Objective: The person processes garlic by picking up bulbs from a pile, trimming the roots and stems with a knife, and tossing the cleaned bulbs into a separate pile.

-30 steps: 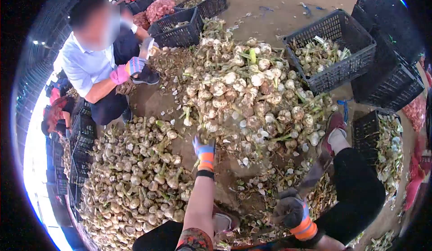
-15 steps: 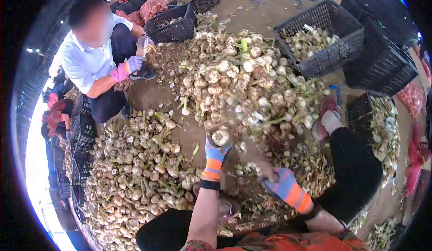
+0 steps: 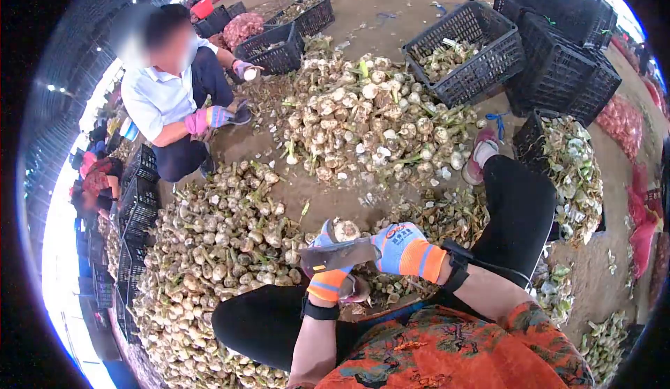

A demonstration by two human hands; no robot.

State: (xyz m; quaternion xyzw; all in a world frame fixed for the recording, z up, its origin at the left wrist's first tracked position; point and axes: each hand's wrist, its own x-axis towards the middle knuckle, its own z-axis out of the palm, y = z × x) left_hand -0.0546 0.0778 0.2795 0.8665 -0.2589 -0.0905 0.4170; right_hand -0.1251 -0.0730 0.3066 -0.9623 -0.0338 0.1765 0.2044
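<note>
My left hand (image 3: 326,281), in a blue and orange glove, is closed around a garlic bulb (image 3: 346,230) whose pale rounded side faces up. My right hand (image 3: 403,248), gloved alike, grips a knife by its handle. The knife's broad dark blade (image 3: 342,255) points left and crosses in front of my left hand, just below the bulb, partly hiding the glove. To the left spreads a pile of garlic bulbs (image 3: 216,249), and ahead rises a heap of garlic with stalks (image 3: 377,120). Peelings and cut leaves (image 3: 453,214) litter the ground beyond my right hand.
A person (image 3: 167,82) in gloves squats at the far left, a pale bulb in one hand. A black crate (image 3: 474,75) holding garlic stands beyond the heap, near stacked crates (image 3: 565,68). Trimmings fill another crate (image 3: 572,173) by my right leg. Pink net sacks (image 3: 620,124) lie farther right.
My right hand has swung up and left, bringing the knife across my left hand. My left hand, still around the bulb, has drawn slightly nearer. The other person's hands have moved apart.
</note>
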